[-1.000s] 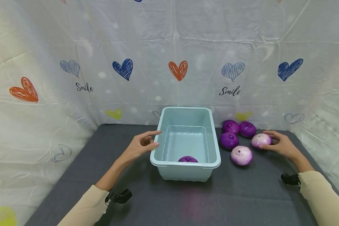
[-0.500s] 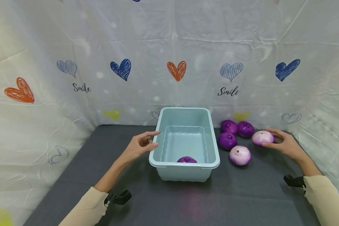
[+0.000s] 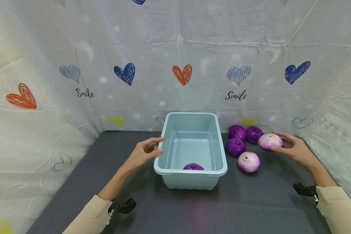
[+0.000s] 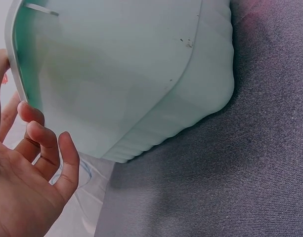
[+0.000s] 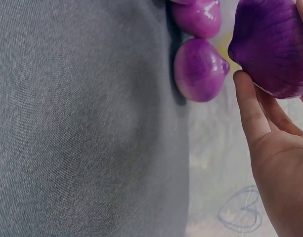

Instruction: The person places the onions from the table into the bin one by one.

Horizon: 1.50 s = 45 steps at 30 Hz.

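Observation:
A light blue plastic basin [image 3: 190, 179] stands mid-table, with a purple onion [image 3: 193, 166] partly visible inside behind its near wall. My left hand [image 3: 144, 152] holds the basin's left rim, index finger reaching over the edge and thumb at the rim. The left wrist view has that hand [image 4: 30, 177] at the rim, other fingers loosely bent by the outer wall. On the right, my right hand [image 3: 295, 151] grips a white-and-purple onion [image 3: 269, 142] between thumb and fingers. Seen from the right wrist, this onion [image 5: 272, 44] shows its deep purple side, raised off the table.
Three purple onions [image 3: 236, 147] cluster right of the basin near the back edge. A white-topped onion [image 3: 249, 162] lies in front of them. Behind the dark grey table [image 3: 175, 214] hangs a white curtain [image 3: 210, 39] printed with hearts.
My right hand has lifted the white-and-purple onion slightly off the table and tilted it, then shifted it a little left. The left hand and basin stay in place.

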Each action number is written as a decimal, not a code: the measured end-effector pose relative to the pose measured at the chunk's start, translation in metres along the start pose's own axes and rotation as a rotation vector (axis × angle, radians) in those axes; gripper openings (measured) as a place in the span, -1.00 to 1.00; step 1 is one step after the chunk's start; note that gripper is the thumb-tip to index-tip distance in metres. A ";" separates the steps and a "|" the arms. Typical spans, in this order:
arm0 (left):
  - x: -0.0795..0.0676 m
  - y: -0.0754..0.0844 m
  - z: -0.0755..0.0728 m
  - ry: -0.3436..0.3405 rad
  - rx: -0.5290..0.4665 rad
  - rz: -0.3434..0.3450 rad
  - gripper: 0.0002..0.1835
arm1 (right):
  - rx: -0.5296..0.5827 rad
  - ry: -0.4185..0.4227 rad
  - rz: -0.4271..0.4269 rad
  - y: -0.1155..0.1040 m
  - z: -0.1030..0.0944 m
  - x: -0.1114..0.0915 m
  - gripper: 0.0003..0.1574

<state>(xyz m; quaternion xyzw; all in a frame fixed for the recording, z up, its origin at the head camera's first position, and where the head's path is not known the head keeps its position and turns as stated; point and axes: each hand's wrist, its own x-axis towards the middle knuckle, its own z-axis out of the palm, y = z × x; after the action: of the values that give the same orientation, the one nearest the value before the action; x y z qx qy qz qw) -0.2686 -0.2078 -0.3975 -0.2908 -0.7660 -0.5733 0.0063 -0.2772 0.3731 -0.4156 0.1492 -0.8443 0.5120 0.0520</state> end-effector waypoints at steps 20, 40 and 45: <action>0.001 -0.004 -0.001 -0.003 -0.035 -0.018 -0.49 | 0.140 -0.080 -0.064 -0.028 0.018 0.013 -0.25; 0.002 -0.001 -0.002 -0.012 -0.065 -0.003 -0.49 | 0.182 -0.129 -0.084 -0.072 0.040 0.048 -0.22; 0.001 -0.001 -0.002 -0.014 -0.065 -0.009 -0.49 | 0.180 -0.147 -0.082 -0.081 0.045 0.058 -0.20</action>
<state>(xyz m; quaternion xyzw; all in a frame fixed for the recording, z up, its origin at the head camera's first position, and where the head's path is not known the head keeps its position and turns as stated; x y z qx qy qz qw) -0.2705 -0.2089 -0.3970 -0.2912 -0.7483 -0.5959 -0.0109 -0.3043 0.2868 -0.3544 0.2250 -0.7896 0.5709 -0.0026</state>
